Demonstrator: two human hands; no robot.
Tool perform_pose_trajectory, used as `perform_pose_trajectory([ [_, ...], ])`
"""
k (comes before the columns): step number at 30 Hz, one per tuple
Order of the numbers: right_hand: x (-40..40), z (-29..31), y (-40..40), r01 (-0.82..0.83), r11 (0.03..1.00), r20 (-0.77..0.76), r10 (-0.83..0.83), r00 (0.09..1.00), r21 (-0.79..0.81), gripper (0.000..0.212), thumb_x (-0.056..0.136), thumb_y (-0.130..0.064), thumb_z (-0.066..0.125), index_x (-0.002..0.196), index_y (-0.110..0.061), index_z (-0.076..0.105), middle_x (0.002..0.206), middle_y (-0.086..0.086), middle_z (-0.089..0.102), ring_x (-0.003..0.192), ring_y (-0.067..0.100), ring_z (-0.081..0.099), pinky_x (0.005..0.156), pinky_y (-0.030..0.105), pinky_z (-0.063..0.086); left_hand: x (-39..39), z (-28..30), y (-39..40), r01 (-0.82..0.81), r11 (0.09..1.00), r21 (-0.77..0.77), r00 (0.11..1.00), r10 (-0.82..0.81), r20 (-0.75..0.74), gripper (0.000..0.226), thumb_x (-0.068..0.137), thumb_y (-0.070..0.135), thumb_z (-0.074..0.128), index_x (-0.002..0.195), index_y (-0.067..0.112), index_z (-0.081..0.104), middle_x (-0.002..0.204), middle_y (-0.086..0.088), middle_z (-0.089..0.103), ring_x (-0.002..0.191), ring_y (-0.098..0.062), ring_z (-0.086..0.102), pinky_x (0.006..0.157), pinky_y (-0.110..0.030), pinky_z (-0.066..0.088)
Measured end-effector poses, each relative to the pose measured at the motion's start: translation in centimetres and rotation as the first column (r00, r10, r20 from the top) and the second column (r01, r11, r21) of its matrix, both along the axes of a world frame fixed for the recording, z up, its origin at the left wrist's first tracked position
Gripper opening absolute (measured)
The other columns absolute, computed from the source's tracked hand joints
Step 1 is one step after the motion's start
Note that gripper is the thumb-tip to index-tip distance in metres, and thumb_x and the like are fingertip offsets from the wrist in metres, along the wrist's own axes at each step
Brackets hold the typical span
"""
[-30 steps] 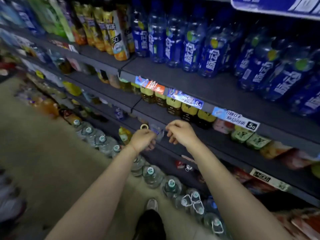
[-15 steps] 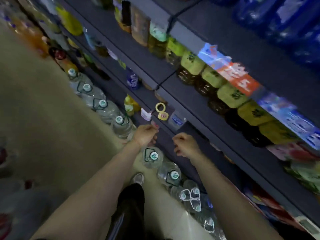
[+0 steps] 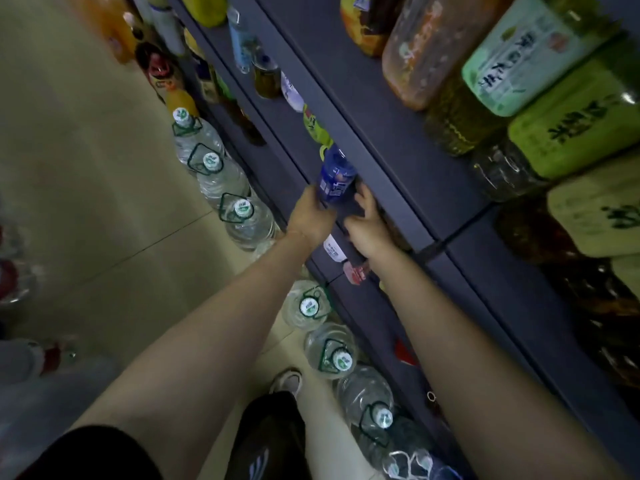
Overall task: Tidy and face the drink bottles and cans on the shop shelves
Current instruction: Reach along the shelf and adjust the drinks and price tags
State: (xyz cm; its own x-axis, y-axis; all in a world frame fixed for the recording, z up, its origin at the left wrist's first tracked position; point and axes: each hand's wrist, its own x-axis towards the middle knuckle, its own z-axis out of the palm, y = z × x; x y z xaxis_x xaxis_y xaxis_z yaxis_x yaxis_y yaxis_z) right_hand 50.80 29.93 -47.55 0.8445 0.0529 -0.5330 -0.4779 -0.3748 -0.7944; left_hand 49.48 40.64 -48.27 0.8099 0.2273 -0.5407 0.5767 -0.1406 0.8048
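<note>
A small blue bottle [image 3: 335, 176] with a blue label stands at the front of a low dark shelf [image 3: 388, 157]. My left hand [image 3: 311, 220] grips its lower part from the left. My right hand [image 3: 367, 223] reaches in just to the right of the bottle, fingers curled under the shelf edge; whether it touches the bottle I cannot tell. Green-labelled tea bottles [image 3: 568, 129] and an orange-labelled bottle [image 3: 426, 53] fill the shelf above at the upper right.
A row of large clear water jugs [image 3: 242, 216] with green-and-white caps stands on the floor along the shelf base. Price tags [image 3: 333, 249] hang from the shelf edge. My shoe [image 3: 287, 381] and dark shorts are below. More bottles line the far left.
The view has dropped and moved closer to the lower shelves. Both hands reached forward under the shelf edge, and my left hand has taken hold of the blue bottle.
</note>
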Motion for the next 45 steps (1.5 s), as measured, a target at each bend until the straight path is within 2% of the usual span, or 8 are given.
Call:
perform_pose_trajectory([
  [2, 1.8, -2.1, 0.6, 0.04, 0.999, 0.053, -0.039, 0.998, -0.001, 0.06, 0.087, -0.005, 0.047, 0.145, -0.014, 0.04, 0.146, 0.014, 0.046, 0.127, 0.031, 0.048, 0.103, 0.051, 0.045, 1.7, -1.1, 0.2, -0.041, 0.998, -0.051, 0.996, 0.045, 0.073, 0.052, 0.091, 0.004, 0.053, 0.14, 0.018, 0.043, 0.122, 0.004, 0.056, 0.113, -0.017, 0.056, 0.094, -0.03, 0.043],
  [5, 4.5, -9.5, -1.0, 0.014, 0.997, 0.09, -0.007, 0.996, -0.076, 0.071, 0.068, -0.033, 0.047, 0.139, -0.032, 0.046, 0.142, -0.001, 0.051, 0.129, 0.026, 0.049, 0.106, 0.057, 0.042, 3.6, -2.3, 0.6, -0.017, 0.991, -0.133, 0.974, 0.047, 0.223, 0.054, 0.089, -0.012, 0.05, 0.122, 0.03, 0.041, 0.114, 0.019, 0.052, 0.101, 0.001, 0.055, 0.098, -0.025, 0.044],
  [8, 4.0, -8.3, -0.3, 0.027, 0.998, 0.136, -0.019, 0.991, -0.063, 0.063, 0.074, -0.022, 0.046, 0.135, -0.036, 0.048, 0.142, -0.001, 0.053, 0.131, 0.024, 0.049, 0.108, 0.058, 0.04, 5.3, -3.7, 1.1, 0.091, 0.99, -0.106, 0.953, -0.056, 0.297, 0.069, 0.084, -0.013, 0.057, 0.142, 0.016, 0.035, 0.124, 0.01, 0.049, 0.105, 0.01, 0.049, 0.089, -0.005, 0.043],
  [14, 3.3, -5.0, 0.9, 0.023, 0.997, 0.063, -0.019, 0.998, -0.073, 0.049, 0.081, 0.002, 0.047, 0.127, -0.014, 0.051, 0.121, 0.005, 0.055, 0.12, 0.029, 0.053, 0.107, 0.055, 0.041, 6.4, -4.7, 1.4, 0.123, 0.977, 0.176, 0.975, -0.152, 0.163, 0.085, 0.067, 0.035, 0.081, 0.142, 0.02, 0.044, 0.127, -0.013, 0.049, 0.119, -0.031, 0.051, 0.101, -0.037, 0.045],
  [21, -0.2, -3.1, 0.6, -0.03, 0.999, 0.11, 0.032, 0.993, -0.017, 0.074, 0.08, 0.019, 0.043, 0.144, -0.017, 0.03, 0.124, -0.002, 0.054, 0.114, 0.022, 0.06, 0.088, 0.03, 0.056, 3.1, -4.4, 1.1, 0.11, 0.969, 0.221, 0.983, -0.139, 0.12, 0.069, 0.061, 0.031, 0.09, 0.112, 0.013, 0.047, 0.102, -0.001, 0.06, 0.092, -0.024, 0.057, 0.071, -0.026, 0.038],
  [27, -6.7, -2.0, -1.5, -0.139, 0.989, 0.072, 0.143, 0.987, -0.057, 0.076, 0.066, -0.012, 0.067, 0.134, -0.032, 0.039, 0.118, -0.009, 0.06, 0.108, 0.015, 0.062, 0.096, 0.046, 0.052, -3.3, -2.6, 1.3, 0.096, 0.993, 0.067, 0.995, -0.098, 0.019, 0.054, 0.048, 0.05, 0.08, 0.095, 0.028, 0.064, 0.089, 0.009, 0.073, 0.087, -0.014, 0.07, 0.085, -0.041, 0.056],
  [35, -14.2, 6.6, -6.0, -0.07, 0.998, 0.129, 0.069, 0.989, 0.003, 0.06, 0.069, -0.012, 0.088, 0.11, -0.025, 0.047, 0.102, -0.011, 0.064, 0.087, -0.007, 0.062, 0.079, 0.017, 0.05, -10.1, 8.4, -2.6, 0.204, 0.965, -0.165, 0.969, -0.176, 0.171, 0.028, 0.064, 0.024, 0.086, 0.088, 0.024, 0.071, 0.087, 0.007, 0.076, 0.083, -0.008, 0.071, 0.086, -0.032, 0.058],
  [45, -28.5, 23.2, -17.3, 0.043, 0.996, 0.422, -0.073, 0.904, 0.082, 0.072, 0.051, -0.041, 0.088, 0.11, -0.032, 0.048, 0.108, -0.006, 0.07, 0.102, 0.012, 0.069, 0.093, 0.049, 0.054, -24.9, 26.7, -15.2, 0.261, 0.888, -0.379, 0.899, -0.081, 0.43, 0.02, 0.084, 0.001, 0.071, 0.09, 0.02, 0.067, 0.069, 0.009, 0.073, 0.064, -0.002, 0.068, 0.062, -0.016, 0.053],
])
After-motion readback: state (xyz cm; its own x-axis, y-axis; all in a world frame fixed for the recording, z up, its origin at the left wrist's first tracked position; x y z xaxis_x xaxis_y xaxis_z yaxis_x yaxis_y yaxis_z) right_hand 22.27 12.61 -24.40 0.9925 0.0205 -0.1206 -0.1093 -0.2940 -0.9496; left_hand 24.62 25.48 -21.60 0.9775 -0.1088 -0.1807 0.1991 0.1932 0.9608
